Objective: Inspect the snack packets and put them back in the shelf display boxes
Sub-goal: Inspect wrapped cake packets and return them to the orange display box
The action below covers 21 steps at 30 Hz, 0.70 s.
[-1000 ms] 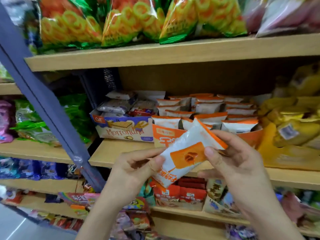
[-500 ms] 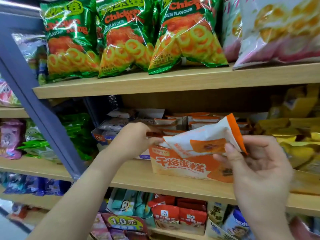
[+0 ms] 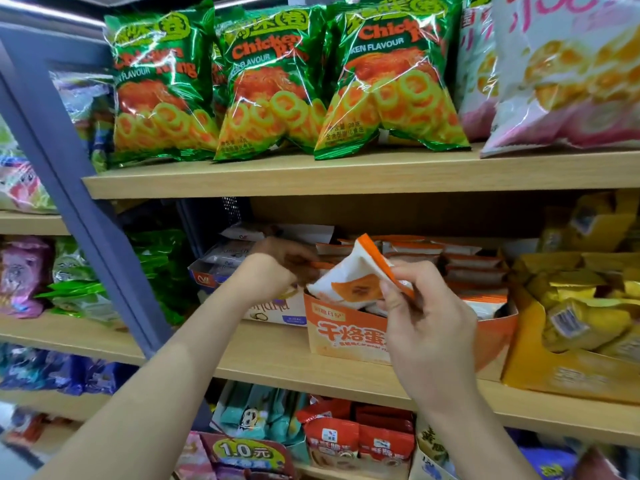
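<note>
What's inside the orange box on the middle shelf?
Rows of orange-and-white packets sit in the orange box. The held packet and right hand cover its front; the bottom is hidden.

Light wooden shelf boards (image 3: pixel 311 176) meet a slanting grey-blue metal upright (image 3: pixel 86 220), with a dark perforated panel (image 3: pixel 230 211) behind

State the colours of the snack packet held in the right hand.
The packet is white with an orange edge and patch; head view.
</note>
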Available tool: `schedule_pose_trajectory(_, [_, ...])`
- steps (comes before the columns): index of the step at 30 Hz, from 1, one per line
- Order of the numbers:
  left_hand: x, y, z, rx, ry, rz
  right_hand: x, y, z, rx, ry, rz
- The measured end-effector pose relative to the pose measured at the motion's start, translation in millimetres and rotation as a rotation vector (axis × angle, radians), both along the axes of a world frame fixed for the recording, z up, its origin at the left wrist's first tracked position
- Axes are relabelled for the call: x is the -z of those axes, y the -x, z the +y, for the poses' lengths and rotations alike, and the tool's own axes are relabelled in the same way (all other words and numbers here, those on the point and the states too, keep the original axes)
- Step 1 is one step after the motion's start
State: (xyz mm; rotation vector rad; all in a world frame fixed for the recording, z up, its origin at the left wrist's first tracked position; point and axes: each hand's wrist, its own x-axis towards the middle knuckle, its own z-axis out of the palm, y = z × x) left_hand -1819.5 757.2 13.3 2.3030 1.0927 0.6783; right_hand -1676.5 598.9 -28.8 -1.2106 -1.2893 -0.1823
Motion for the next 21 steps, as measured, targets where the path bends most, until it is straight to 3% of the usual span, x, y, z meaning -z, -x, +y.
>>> schedule_pose_trajectory(6, [-1,10,2,0.039,0.256,-0.175,-19,2,9,0.086,0.159,-0.197])
schedule_pose_trajectory(9, [-9,15,-11,-0.007,0.265,-0.234,-28,6,13,0.097,0.194,-0.269])
schedule_pose_trajectory(13, [-19,18,-32,0.289,0.215,-0.346,-35,8,16,0.079,0.245,-0.326])
schedule_pose_trajectory(16, [-13,12,-32,0.367,0.117,-0.34,-43,4,16,-0.044,0.33,-0.262])
schedule_pose_trajectory(19, [-6,11,-27,0.313,0.085,-0.444,-56,-14,12,-0.286,0.453,0.021])
schedule_pose_trajectory(21, [-4,13,-24,0.301,0.109,-0.513,-59,-29,16,-0.175,0.469,0.073])
